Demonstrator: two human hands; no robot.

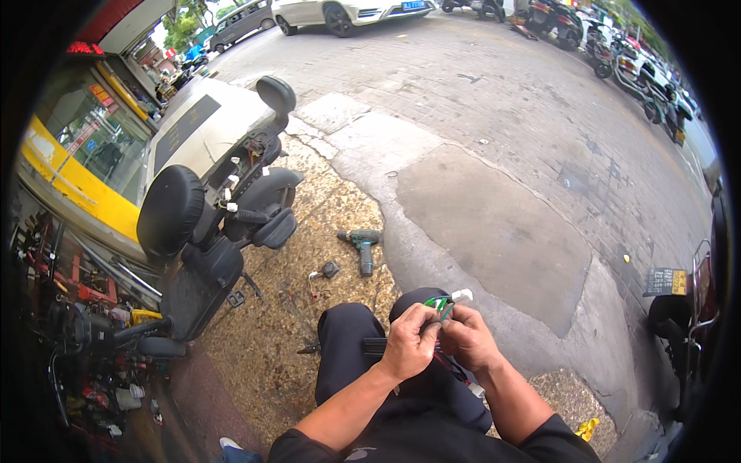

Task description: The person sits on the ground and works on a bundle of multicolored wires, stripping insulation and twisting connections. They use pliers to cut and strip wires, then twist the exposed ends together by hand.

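Observation:
My left hand (409,343) and my right hand (469,338) meet above my lap, the fingers of both pinched on thin green wires (438,302). A white plug connector (462,295) sticks out just beyond the right fingers. Under my left hand, a dark ribbed box (374,346) lies across my thighs, partly covered. Red and dark wires (451,366) run below my right hand toward another pale connector (475,389). The exact spot where the fingertips grip is hidden.
A green-and-black cordless drill (361,245) lies on the pebbled ground ahead, near a small dark part with wires (330,269). To the left stands a partly stripped electric scooter (212,258) with loose connectors. Tools and parts crowd the lower left; a parked vehicle (687,309) stands right.

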